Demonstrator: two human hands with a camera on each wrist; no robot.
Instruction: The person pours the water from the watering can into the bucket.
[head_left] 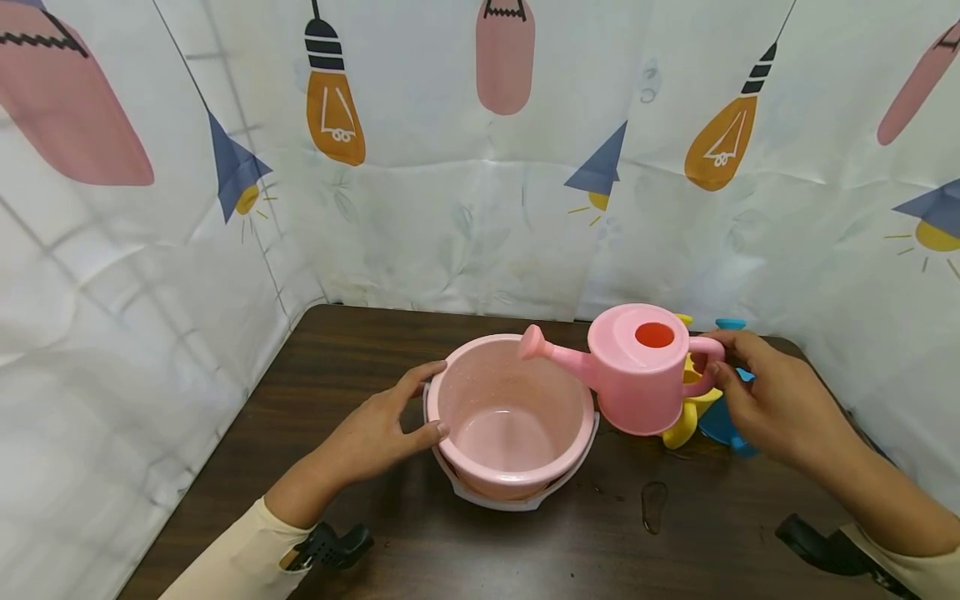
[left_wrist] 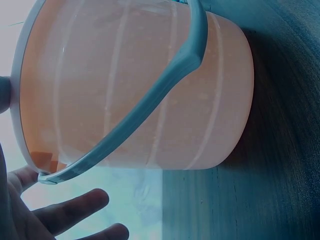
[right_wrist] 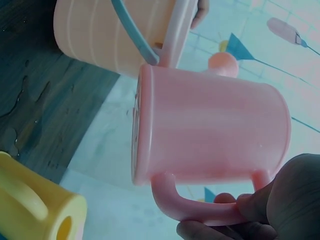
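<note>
A pink bucket (head_left: 517,483) with a pale carrying handle (left_wrist: 150,102) stands on the dark table, a little clear liquid in its bottom. At its left rim, my left hand (head_left: 382,425) holds on with thumb and forefinger; the other fingers spread away from the wall in the left wrist view. My right hand (head_left: 780,400) grips the loop handle of a pink toy watering can (head_left: 637,383). The can is raised beside the bucket, its spout (head_left: 566,354) reaching over the bucket's right rim. A round red opening shows in the can's top.
Behind the raised can stand a yellow toy watering can (right_wrist: 45,210) and a blue one (head_left: 720,423), partly hidden by it and my right hand. Wet spots (head_left: 654,507) mark the wood table (head_left: 360,350) right of the bucket. A printed white curtain (head_left: 420,233) encloses the back and sides.
</note>
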